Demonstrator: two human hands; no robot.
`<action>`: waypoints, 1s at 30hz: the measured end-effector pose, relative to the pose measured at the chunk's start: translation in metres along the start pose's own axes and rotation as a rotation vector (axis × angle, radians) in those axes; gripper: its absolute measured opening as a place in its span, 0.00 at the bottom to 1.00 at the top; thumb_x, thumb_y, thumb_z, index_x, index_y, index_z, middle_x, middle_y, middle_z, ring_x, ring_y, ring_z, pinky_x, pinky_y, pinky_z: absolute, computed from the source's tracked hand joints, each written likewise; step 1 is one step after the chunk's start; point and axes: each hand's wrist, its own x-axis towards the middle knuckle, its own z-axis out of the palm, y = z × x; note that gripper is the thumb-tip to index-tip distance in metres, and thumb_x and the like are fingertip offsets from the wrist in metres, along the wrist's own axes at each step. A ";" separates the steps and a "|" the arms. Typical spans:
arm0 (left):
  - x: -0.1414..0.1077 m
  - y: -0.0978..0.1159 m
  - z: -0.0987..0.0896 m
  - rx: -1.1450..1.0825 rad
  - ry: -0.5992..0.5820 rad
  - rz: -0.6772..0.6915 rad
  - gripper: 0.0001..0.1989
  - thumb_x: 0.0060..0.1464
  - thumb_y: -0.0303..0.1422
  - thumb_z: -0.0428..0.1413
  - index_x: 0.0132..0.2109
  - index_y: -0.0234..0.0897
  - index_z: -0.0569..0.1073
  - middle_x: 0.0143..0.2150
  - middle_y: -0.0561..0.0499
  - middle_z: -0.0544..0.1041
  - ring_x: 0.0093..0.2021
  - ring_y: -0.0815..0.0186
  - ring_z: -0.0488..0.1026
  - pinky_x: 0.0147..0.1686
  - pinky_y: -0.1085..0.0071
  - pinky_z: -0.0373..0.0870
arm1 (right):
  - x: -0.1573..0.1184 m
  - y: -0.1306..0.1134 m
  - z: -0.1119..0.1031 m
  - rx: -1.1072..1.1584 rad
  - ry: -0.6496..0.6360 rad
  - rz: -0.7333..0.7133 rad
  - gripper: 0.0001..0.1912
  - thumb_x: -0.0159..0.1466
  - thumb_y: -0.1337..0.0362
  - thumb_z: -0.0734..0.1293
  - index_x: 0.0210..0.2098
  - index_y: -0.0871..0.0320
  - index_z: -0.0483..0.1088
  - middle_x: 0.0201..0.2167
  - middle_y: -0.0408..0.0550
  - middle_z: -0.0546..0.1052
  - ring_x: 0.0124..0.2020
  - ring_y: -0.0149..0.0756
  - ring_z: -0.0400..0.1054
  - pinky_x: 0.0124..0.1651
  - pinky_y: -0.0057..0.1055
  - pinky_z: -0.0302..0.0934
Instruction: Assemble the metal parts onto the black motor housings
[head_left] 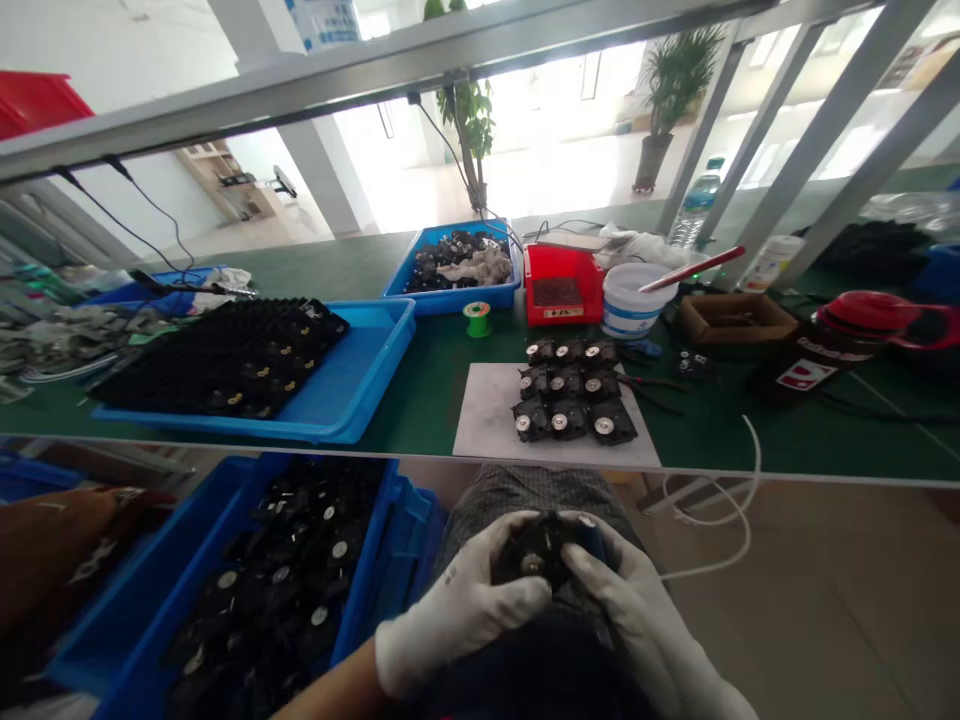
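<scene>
Above my lap, both gloved hands are closed around one black plastic part with a small round metal piece (541, 548). My left hand (480, 598) grips its left side, thumb lying along the lower edge. On the other side my right hand (637, 605) holds it, with fingers pressed on its face. A dark blue patch shows beside the right fingers; I cannot make out what it is. Ahead, on the bench, similar black parts with silver discs (560, 384) stand in rows on a white sheet (487, 410).
A blue bin (349, 625) of similar parts stands low at left. On the bench are a blue tray (375, 345) with black pieces, a green spool (477, 320), a red bin (562, 272), a white tub (637, 300), a cardboard box (731, 322) and a dark bottle (810, 365).
</scene>
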 end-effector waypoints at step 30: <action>0.017 -0.028 0.027 -0.040 0.251 -0.068 0.20 0.63 0.42 0.61 0.55 0.34 0.78 0.54 0.41 0.83 0.54 0.52 0.79 0.57 0.59 0.75 | 0.014 0.017 -0.006 -0.179 -0.046 -0.039 0.24 0.61 0.42 0.75 0.42 0.56 0.79 0.40 0.51 0.83 0.45 0.47 0.77 0.51 0.38 0.71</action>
